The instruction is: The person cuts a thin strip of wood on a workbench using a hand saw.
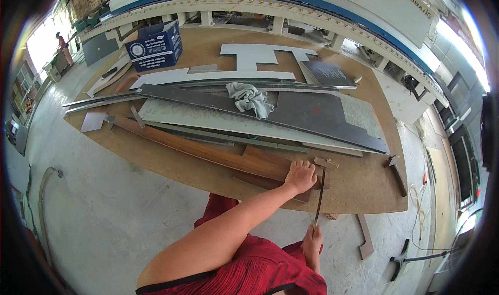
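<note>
My left hand [301,176] presses down on the right end of a long brown wooden board [208,152], its fingers bent over it. The board lies lengthwise near the table's front edge. In my right hand [313,241], below that edge, is the handle of a handsaw [320,196], seen nearly edge-on. Its thin dark blade points away from me, across the board's end just right of my left hand. A small brown wood scrap [326,163] lies by the blade's far tip. Shorter brown pieces [254,182] lie beside the board.
Grey panels [312,113] are stacked behind the board, with a crumpled cloth [250,98] on them. A hammer [397,175] lies at the table's right edge. A blue box [154,47] stands far left. Beyond runs a long machine [270,5]. An offcut [365,238] lies on the floor.
</note>
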The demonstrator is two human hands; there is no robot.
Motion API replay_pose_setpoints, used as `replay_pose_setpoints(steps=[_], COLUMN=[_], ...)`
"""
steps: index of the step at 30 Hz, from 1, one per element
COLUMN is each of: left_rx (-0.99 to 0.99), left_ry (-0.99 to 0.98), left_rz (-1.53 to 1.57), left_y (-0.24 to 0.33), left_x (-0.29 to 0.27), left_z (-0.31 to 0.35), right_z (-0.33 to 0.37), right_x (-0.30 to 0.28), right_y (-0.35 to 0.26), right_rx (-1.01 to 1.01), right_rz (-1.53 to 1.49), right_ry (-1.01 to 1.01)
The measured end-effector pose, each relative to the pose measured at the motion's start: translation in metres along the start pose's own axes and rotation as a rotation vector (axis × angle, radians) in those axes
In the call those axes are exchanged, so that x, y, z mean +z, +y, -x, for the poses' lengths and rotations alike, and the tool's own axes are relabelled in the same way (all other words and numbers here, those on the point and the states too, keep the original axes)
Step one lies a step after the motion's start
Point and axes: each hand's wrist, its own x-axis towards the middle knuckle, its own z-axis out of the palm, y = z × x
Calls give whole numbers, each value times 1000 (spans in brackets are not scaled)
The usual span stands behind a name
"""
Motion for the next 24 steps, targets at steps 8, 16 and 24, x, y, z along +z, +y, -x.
replay_pose_setpoints(steps=[8,16,24], left_rx=[-17,20,2], left_ry=[-43,-11,6], left_rz=[13,36,8], left_y=[-1,4,1], left_x=[-1,3,5], left_z=[-1,-3,-1], right_z=[-27,36,-45], right_x=[22,-1,15], right_y=[27,13,-2], right_rx=[-27,-16,28], right_rz=[-74,19,14], right_ry=[28,62,24])
